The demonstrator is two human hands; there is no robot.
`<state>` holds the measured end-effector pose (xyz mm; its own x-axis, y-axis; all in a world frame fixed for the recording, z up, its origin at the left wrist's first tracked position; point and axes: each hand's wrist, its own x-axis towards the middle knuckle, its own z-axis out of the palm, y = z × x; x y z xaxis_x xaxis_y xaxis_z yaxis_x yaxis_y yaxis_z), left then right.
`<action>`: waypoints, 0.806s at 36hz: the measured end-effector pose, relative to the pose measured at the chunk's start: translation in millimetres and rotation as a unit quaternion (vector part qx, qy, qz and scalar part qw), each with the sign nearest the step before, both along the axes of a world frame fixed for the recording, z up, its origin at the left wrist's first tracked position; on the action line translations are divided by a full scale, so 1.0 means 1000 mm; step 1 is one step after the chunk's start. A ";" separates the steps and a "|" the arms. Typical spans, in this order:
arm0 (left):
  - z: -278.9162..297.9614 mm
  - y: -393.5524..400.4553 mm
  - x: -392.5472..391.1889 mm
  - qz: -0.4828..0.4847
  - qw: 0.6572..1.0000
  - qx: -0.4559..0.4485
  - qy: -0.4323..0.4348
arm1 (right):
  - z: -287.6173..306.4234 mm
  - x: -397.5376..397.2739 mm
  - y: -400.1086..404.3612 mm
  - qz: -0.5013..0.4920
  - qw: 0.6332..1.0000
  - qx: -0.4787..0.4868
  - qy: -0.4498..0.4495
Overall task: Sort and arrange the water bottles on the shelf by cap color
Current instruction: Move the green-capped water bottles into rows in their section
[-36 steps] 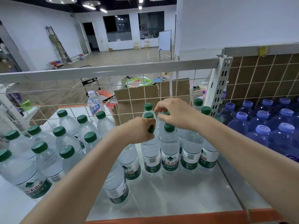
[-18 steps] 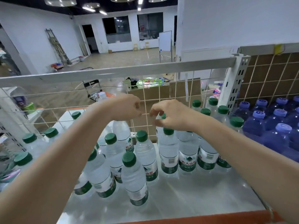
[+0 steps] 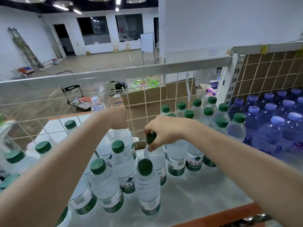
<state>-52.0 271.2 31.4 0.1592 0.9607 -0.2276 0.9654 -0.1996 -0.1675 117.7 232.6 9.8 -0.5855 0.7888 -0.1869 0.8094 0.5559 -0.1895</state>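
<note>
**Now both hands grip bottle tops on the shelf**

Right hand (image 3: 165, 131) pinches the dark green screw cap (image 3: 151, 138) of a clear plastic water bottle (image 3: 155, 158) standing on the shiny metal shelf (image 3: 196, 194). Left hand (image 3: 117, 119) is curled around the top of another clear green-labelled bottle (image 3: 125, 141), close to the white wire grid back (image 3: 144, 102). Green-capped clear bottles (image 3: 208, 112) stand in rows to the right; loose ones cluster on the left. Blue-tinted bottles with lilac caps (image 3: 268, 108) fill the neighbouring bay.
</note>
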 end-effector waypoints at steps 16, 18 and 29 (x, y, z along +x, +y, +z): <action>-0.023 0.018 -0.009 0.004 1.000 -0.018 -0.011 | 0.006 0.002 0.068 -0.068 0.995 0.067 0.032; -0.023 0.020 -0.009 0.002 1.000 -0.016 -0.024 | 0.004 0.000 0.077 -0.074 0.994 0.073 0.024; -0.024 0.020 -0.013 -0.034 0.996 -0.011 -0.087 | -0.015 0.000 0.109 -0.085 0.991 0.098 -0.034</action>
